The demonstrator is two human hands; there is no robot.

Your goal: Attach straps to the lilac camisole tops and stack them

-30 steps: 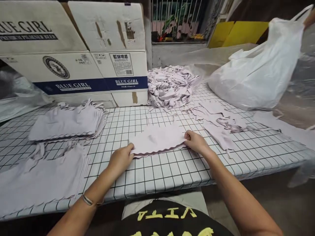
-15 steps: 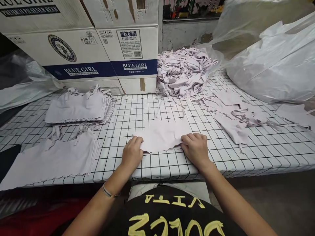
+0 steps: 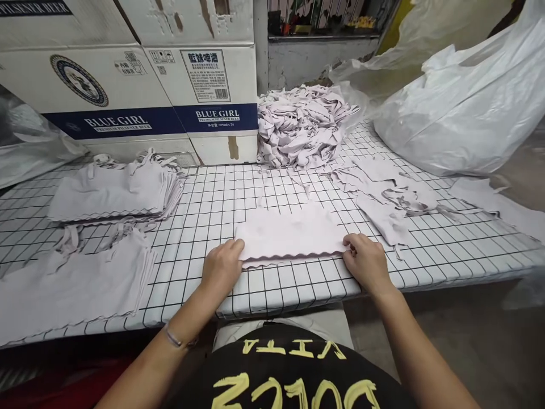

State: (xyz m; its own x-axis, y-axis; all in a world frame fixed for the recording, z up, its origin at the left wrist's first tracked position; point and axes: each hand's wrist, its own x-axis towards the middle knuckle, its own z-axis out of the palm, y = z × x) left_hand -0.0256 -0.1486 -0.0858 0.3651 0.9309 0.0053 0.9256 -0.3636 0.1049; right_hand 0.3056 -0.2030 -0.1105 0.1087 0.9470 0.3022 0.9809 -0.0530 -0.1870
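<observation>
A pale pink camisole top point(image 3: 292, 233) lies flat in front of me, its thin straps pointing away and its wavy hem towards me. My left hand point(image 3: 222, 264) is closed on the hem's left corner, fingertips pinched over the cloth. At the opposite corner, my right hand point(image 3: 367, 260) pinches the hem between thumb and fingers. The hem looks stretched straight between both hands, and a second wavy edge shows just under the upper one.
Two stacks of similar tops, a farther stack point(image 3: 110, 190) and a nearer stack point(image 3: 80, 278), lie left on the checked tablecloth point(image 3: 272, 289). Behind stand a beer carton point(image 3: 162, 85) and a cloth heap point(image 3: 304, 125). Loose tops point(image 3: 383, 193) and a white plastic bag point(image 3: 455, 113) are right.
My right hand has moved outward to the right, and the camisole's hem is now wider and straighter. My left hand still holds its corner. The whole view has shifted slightly.
</observation>
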